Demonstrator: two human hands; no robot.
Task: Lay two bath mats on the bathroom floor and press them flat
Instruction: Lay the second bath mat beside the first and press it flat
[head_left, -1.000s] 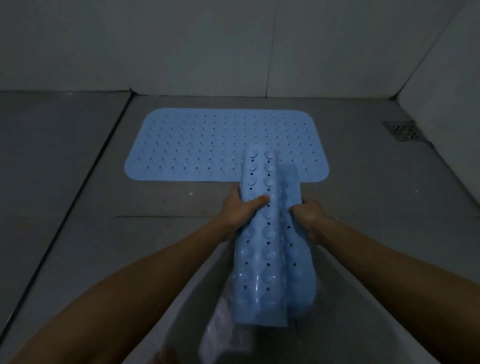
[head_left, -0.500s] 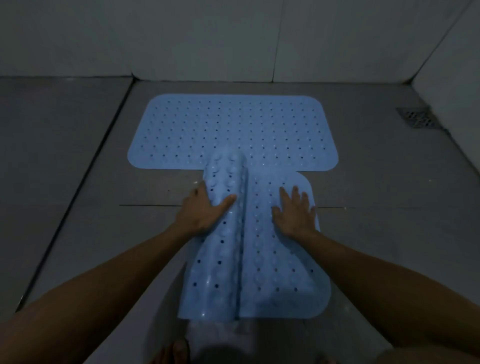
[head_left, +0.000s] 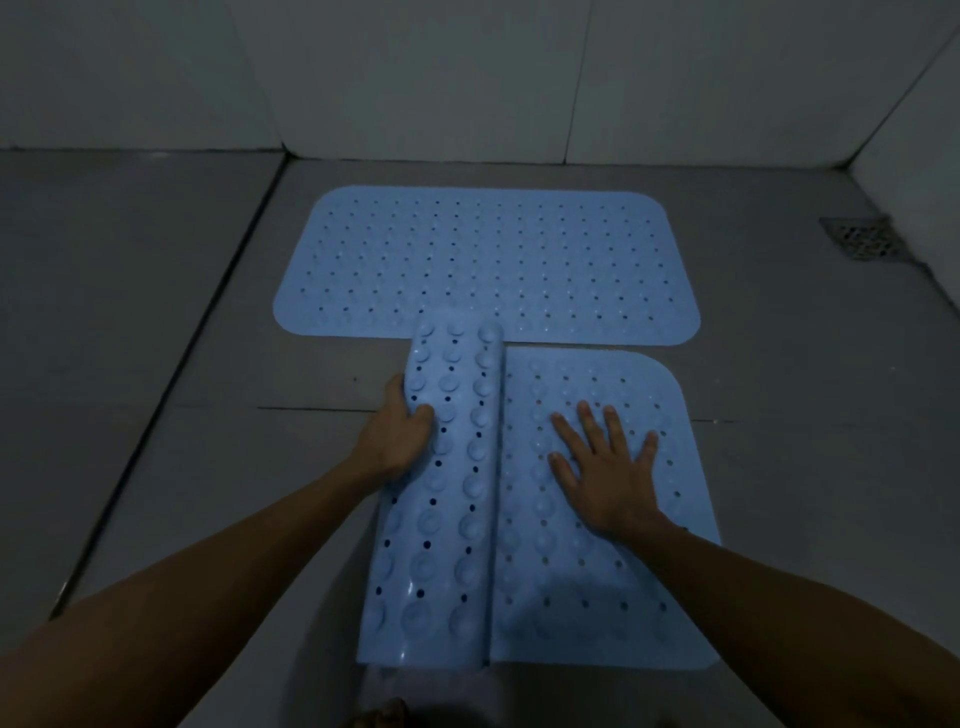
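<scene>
No text, label, brand or number reads anywhere here, not on the mats, floor or walls.

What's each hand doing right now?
Left hand: grips the folded-over flap of the near mat.
Right hand: open, fingers spread, pressing flat on the near mat.

Far mat (head_left: 488, 260): pale blue, rows of small dark holes. Near mat (head_left: 597, 545): same pale blue; folded-over flap shows round raised suction cups between holes. Floor (head_left: 130, 312): grey tile, dark grout lines. Walls (head_left: 415, 78): off-white.
</scene>
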